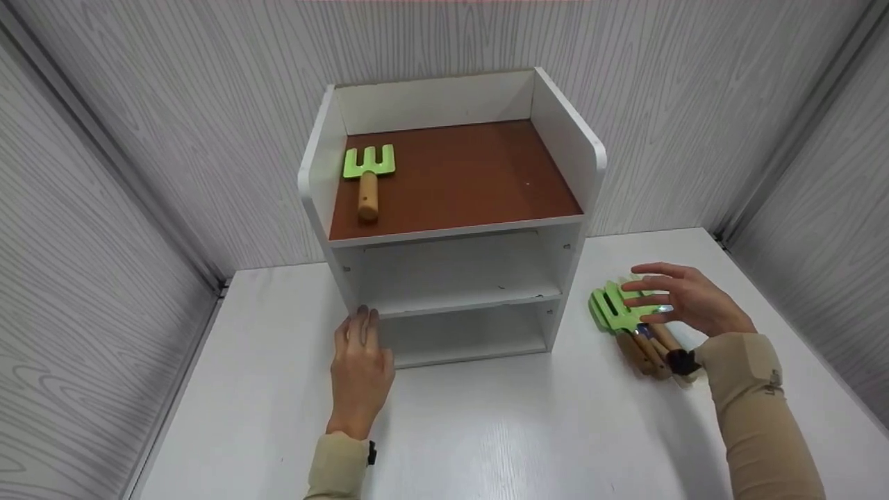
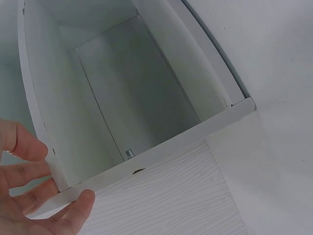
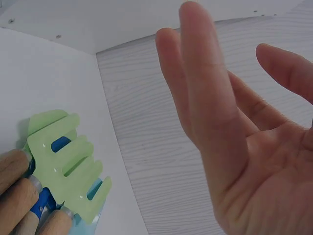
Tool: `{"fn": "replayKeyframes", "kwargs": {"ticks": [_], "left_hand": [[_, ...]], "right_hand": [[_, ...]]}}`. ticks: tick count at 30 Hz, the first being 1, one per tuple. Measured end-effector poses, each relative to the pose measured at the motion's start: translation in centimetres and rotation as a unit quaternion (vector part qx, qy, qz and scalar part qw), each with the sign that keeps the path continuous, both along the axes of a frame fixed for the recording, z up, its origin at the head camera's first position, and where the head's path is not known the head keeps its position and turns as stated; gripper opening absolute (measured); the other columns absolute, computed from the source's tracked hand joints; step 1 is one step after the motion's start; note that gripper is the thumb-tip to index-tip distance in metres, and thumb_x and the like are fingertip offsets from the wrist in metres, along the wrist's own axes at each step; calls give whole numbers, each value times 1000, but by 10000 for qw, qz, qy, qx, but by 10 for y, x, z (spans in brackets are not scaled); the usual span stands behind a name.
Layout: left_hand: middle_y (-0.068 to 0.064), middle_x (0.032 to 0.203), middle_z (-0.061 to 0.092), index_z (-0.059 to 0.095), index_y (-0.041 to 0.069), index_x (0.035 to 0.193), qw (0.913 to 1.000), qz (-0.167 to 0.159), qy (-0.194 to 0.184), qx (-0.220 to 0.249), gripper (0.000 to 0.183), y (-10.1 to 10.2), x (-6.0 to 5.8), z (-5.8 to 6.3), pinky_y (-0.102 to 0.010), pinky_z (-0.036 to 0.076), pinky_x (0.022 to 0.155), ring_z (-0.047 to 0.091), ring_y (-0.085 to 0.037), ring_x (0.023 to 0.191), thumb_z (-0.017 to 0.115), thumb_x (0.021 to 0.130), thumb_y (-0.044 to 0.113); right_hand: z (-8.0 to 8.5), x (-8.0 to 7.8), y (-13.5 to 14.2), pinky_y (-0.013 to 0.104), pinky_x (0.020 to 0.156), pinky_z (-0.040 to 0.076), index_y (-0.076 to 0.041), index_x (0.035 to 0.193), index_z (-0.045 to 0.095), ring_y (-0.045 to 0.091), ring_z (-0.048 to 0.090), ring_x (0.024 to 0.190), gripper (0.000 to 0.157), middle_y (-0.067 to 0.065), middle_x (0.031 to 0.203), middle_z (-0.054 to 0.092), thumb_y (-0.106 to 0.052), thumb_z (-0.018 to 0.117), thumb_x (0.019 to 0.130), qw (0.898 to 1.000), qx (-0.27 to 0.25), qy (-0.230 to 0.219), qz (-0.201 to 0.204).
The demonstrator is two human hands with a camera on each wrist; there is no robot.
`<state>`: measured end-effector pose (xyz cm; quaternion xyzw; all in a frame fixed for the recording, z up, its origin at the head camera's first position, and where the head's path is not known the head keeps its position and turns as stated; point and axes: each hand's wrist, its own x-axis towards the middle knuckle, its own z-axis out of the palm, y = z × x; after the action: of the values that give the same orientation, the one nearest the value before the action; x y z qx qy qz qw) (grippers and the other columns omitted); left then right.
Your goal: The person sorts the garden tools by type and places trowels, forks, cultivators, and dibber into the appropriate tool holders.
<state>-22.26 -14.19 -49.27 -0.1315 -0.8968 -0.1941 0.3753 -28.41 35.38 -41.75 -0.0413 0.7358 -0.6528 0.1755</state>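
1. We see the shelf unit (image 1: pixel 569 139) on the bench (image 1: pixel 472 430), before the rear wall (image 1: pixel 444 35).
2. On its top board (image 1: pixel 458 180), at the left, we find one hand fork (image 1: pixel 368 182), tines toward the back.
3. Beneath that board we see a middle shelf (image 1: pixel 451 292).
4. Right of the unit, we have heaped hand tools (image 1: pixel 625 321) on the bench, handles toward us.

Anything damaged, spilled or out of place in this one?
One oddity: the white shelf unit has a small dark mark, perhaps a chip, standing out on its pale front edge near the left hand. Nothing looks spilled; the garden tools by the right hand lie in an overlapping heap.
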Motion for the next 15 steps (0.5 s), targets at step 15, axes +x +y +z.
{"fn": "replayKeyframes", "kwargs": {"ticks": [15], "left_hand": [[-32, 130, 56, 58, -18, 128, 9999, -33, 155, -63, 47, 1, 0, 2, -49, 58, 81, 54, -51, 113, 63, 82, -9]], "right_hand": [[-9, 1, 20, 39, 83, 59, -9, 137, 47, 23, 70, 104, 35, -2, 113, 72, -21, 55, 106, 9986, 338, -404, -59]]}}
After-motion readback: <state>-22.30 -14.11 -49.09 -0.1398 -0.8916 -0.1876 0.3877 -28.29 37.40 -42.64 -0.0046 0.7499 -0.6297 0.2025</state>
